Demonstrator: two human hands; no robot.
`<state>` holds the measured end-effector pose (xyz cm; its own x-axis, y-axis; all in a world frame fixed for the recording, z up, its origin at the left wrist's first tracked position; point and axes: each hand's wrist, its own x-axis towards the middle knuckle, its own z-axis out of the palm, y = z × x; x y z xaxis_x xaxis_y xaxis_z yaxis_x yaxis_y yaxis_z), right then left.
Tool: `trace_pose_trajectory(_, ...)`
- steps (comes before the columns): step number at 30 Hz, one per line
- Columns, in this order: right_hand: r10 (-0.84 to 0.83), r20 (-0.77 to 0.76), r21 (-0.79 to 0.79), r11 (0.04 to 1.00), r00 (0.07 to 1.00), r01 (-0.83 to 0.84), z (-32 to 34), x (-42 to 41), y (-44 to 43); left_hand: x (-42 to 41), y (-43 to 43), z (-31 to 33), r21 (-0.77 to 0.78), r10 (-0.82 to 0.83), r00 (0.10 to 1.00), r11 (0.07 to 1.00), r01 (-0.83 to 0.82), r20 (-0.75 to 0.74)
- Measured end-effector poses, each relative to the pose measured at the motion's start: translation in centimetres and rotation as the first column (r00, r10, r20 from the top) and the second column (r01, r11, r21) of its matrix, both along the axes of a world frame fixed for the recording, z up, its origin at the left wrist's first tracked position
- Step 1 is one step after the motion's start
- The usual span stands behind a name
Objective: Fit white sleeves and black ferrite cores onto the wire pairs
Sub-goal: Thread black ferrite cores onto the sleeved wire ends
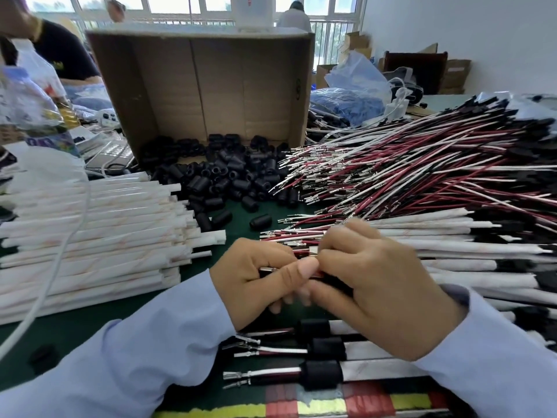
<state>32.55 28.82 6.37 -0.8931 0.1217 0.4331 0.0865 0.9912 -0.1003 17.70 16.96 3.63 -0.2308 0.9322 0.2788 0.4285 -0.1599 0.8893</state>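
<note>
So, the wire pair (303, 252) being worked sits dead centre, pinched from both ends. The left hand (253, 282) is curled with its thumb clamping the terminal end, and the right hand (379, 288) is curled round the rest. My guess is that holding both wires side by side keeps the two crimped tips level, so they go through a hole together. There's something dark under the right fingers. It might be a core going on, but I can't tell for sure.

Everything else seems laid out around that wire pair for short reaches. Just below it, nearest the body, lie the finished pieces (321, 377), each with a black core butted against its white sleeve, tips all pointing left. Up and left of it is the spill of ferrite cores (229, 176), tipped out of the cardboard box (211, 86), which lies on its side so they're grabbable. Far left are the stacked white sleeves (90, 224). Right of it are the sleeved pairs (437, 233), and above those the big heap of bare wires (407, 173).
</note>
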Motion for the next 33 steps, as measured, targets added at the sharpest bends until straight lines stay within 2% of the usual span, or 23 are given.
trace_pose_trajectory(2, 0.042, 0.064, 0.024, 0.999, 0.997, -0.043, 0.5, 0.6, 1.0, -0.6, -0.6, 0.1, 0.028, -0.017, 0.987, 0.999, 0.021, -0.158)
trace_pose_trajectory(3, 0.067, 0.152, -0.027, 0.998, 0.986, -0.064, 0.7, 0.9, 1.7, -0.8, -0.8, 0.0, 0.033, -0.027, 0.960, 0.999, 0.038, -0.278)
trace_pose_trajectory(5, 0.083, 0.322, -0.242, 0.970, 0.943, -0.002, 1.4, 1.6, 3.1, -0.8, -1.0, -0.3, 0.015, -0.038, 0.860, 0.998, 0.053, -0.509)
trace_pose_trajectory(6, 0.035, 0.320, -0.312, 0.947, 0.947, 0.070, 1.6, 2.0, 3.9, -0.8, -0.9, -0.5, 0.002, -0.035, 0.812, 0.999, 0.045, -0.583)
trace_pose_trajectory(7, -0.061, 0.271, -0.316, 0.937, 0.961, 0.149, 1.8, 2.2, 4.6, -0.8, -0.9, -0.6, -0.007, -0.035, 0.789, 0.999, 0.038, -0.613)
trace_pose_trajectory(8, -0.180, 0.218, -0.243, 0.942, 0.959, 0.232, 1.9, 2.3, 5.1, -0.9, -0.9, -0.5, -0.015, -0.040, 0.795, 0.999, 0.039, -0.605)
trace_pose_trajectory(10, -0.334, 0.191, -0.015, 0.939, 0.923, 0.343, 1.7, 1.8, 5.4, -1.1, -1.0, -0.4, -0.039, -0.059, 0.855, 0.998, 0.045, -0.515)
trace_pose_trajectory(11, -0.335, 0.207, 0.016, 0.941, 0.919, 0.339, 1.2, 1.5, 5.4, -1.1, -1.0, -0.4, -0.055, -0.051, 0.884, 0.998, 0.029, -0.464)
trace_pose_trajectory(13, -0.301, 0.256, 0.037, 0.953, 0.919, 0.302, 0.3, 1.0, 5.3, -1.1, -0.9, -0.4, -0.112, 0.009, 0.929, 0.992, -0.054, -0.370)
trace_pose_trajectory(14, -0.266, 0.250, 0.020, 0.963, 0.931, 0.270, 0.1, 1.1, 5.1, -1.2, -0.8, -0.3, -0.157, 0.043, 0.960, 0.984, -0.089, -0.278)
trace_pose_trajectory(16, -0.171, 0.152, -0.121, 0.974, 0.973, 0.190, 0.0, 1.4, 5.0, -1.5, -0.5, 0.3, -0.267, 0.111, 0.991, 0.960, -0.087, 0.076)
trace_pose_trajectory(18, -0.081, 0.017, -0.229, 0.970, 0.997, 0.082, 0.5, 1.5, 4.9, -1.6, -0.3, 0.8, -0.352, 0.182, 0.859, 0.936, -0.003, 0.478)
trace_pose_trajectory(20, -0.013, 0.034, -0.242, 0.970, 0.999, 0.021, 1.3, 1.4, 4.8, -1.3, 0.0, 1.2, -0.383, 0.246, 0.713, 0.923, 0.033, 0.657)
trace_pose_trajectory(23, 0.024, 0.367, -0.235, 0.970, 0.930, 0.068, 2.2, 0.7, 4.9, -0.9, 0.6, 1.9, -0.446, 0.353, 0.563, 0.895, 0.031, 0.747)
trace_pose_trajectory(25, 0.056, 0.486, -0.288, 0.952, 0.872, 0.100, 2.3, 0.3, 5.1, -1.1, 1.0, 2.1, -0.477, 0.383, 0.478, 0.875, 0.086, 0.790)
trace_pose_trajectory(28, 0.109, 0.301, -0.576, 0.813, 0.947, 0.089, 1.9, 0.0, 5.6, -1.2, 1.5, 2.0, -0.444, 0.351, 0.420, 0.884, 0.145, 0.837)
trace_pose_trajectory(29, 0.110, 0.239, -0.615, 0.786, 0.965, 0.063, 1.8, -0.1, 5.5, -1.1, 1.5, 2.0, -0.435, 0.344, 0.420, 0.889, 0.143, 0.840)
trace_pose_trajectory(33, 0.215, 0.154, -0.522, 0.847, 0.964, -0.105, 1.0, -0.4, 4.5, -0.8, 1.3, 1.4, -0.318, 0.228, 0.461, 0.939, 0.128, 0.858)
